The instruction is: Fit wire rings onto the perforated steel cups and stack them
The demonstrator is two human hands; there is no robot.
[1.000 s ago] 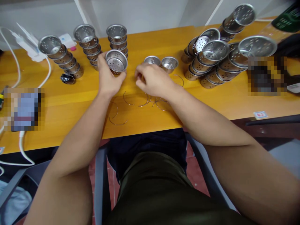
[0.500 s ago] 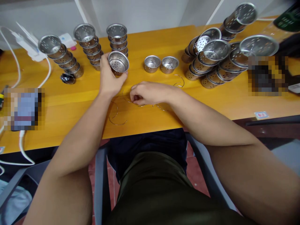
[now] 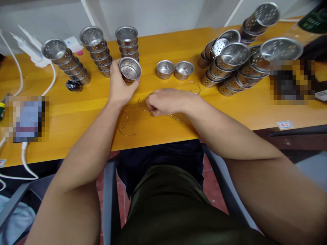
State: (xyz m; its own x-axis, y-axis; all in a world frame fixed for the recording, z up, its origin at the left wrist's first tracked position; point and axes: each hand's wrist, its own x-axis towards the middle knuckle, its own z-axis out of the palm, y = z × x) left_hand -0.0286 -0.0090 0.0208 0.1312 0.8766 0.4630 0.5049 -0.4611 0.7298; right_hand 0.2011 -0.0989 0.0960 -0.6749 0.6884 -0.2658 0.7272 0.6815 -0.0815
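Head view: the left hand [image 3: 121,85] grasps a perforated cup [image 3: 130,69], its fingers and thumb wrapped round the wall and the open mouth facing up. The cup sits at that hand's fingertips, beyond and to the left of the right hand [image 3: 165,101]. The right hand is low over the table [image 3: 150,131], fingers curled down; I cannot tell whether it pinches anything. A curved wire [image 3: 139,103] lies just left of its fingertips, another wire [image 3: 176,118] shows just below its wrist, and a loose arc [image 3: 128,135] rests nearer the body, between the two forearms. Two small metal cups [image 3: 165,69] stand side by side beyond the right hand, apart from it. Stacked perforated cups [image 3: 232,63] stand beyond and to the right of that hand; three more stacks [image 3: 98,51] stand beyond the left hand and to its left.

Compared with a second ago, the right hand has come back from the small cups toward the body, uncovering both of them. Since the half-second frame it has shifted slightly right, and the wire at its fingertips has moved that way too. The left hand keeps its grasp, with the held cup now a little farther right.
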